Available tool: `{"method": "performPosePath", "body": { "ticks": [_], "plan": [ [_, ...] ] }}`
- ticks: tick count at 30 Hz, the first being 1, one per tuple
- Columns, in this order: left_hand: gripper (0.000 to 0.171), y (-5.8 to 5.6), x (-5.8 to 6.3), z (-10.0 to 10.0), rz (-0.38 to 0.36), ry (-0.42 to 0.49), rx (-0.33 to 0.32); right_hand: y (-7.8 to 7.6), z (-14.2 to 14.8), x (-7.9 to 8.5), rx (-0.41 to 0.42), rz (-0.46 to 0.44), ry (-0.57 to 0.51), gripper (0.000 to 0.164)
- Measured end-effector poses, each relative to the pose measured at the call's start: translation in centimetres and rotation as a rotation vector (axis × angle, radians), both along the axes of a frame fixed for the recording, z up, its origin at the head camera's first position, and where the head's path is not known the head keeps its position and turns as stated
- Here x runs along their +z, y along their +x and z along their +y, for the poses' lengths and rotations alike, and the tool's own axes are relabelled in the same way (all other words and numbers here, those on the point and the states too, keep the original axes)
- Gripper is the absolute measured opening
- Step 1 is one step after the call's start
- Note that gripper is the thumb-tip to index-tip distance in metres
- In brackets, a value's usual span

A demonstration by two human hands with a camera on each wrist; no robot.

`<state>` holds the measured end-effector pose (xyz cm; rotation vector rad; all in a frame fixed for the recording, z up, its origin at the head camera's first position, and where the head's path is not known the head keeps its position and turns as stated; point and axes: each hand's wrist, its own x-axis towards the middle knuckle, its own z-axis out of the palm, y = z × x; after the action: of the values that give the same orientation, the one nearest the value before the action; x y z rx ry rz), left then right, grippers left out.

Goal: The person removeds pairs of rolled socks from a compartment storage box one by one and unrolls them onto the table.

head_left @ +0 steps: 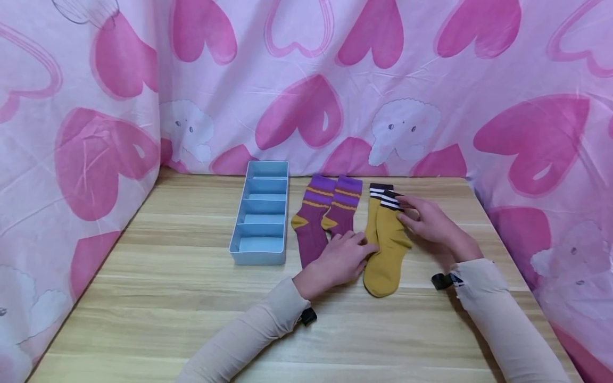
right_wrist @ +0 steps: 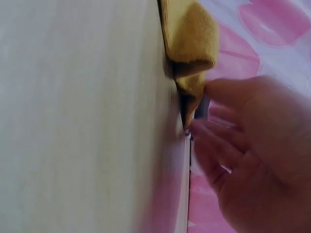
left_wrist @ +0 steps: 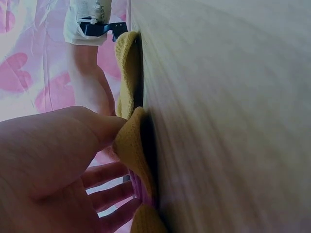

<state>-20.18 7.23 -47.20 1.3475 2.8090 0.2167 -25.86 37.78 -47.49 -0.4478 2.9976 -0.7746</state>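
Note:
Two mustard socks with black-and-white striped cuffs lie overlapped on the table. The upper mustard sock point(head_left: 385, 268) partly covers the lower mustard sock point(head_left: 374, 215). At their left edge, my left hand point(head_left: 341, 258) touches the fabric. The left thumb point(left_wrist: 99, 127) is against the mustard knit in the left wrist view, the other fingers loosely extended. My right hand point(head_left: 433, 223) is at the upper sock's cuff, fingertips right at its right edge. Left of them lies a pair of purple socks point(head_left: 313, 226) with orange stripes and heels, partly hidden by my left hand.
A light blue organizer box point(head_left: 258, 258) with several compartments in a row stands left of the purple socks. The wooden table point(head_left: 167, 298) is bounded at the back and sides by a pink heart-patterned cloth point(head_left: 297, 69).

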Motion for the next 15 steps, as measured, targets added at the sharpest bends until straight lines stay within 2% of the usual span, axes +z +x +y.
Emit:
{"method": "performPosePath", "body": {
  "ticks": [7, 15],
  "plan": [
    [0.038, 0.08, 0.09, 0.04, 0.013, -0.003, -0.008, 0.01, -0.08, 0.7, -0.049, -0.085, 0.028, 0.058],
    [0.036, 0.23, 0.18, -0.08, 0.021, -0.01, -0.019, 0.16, 0.27, 0.82, -0.059, -0.079, 0.14, 0.065]
  ]
}}
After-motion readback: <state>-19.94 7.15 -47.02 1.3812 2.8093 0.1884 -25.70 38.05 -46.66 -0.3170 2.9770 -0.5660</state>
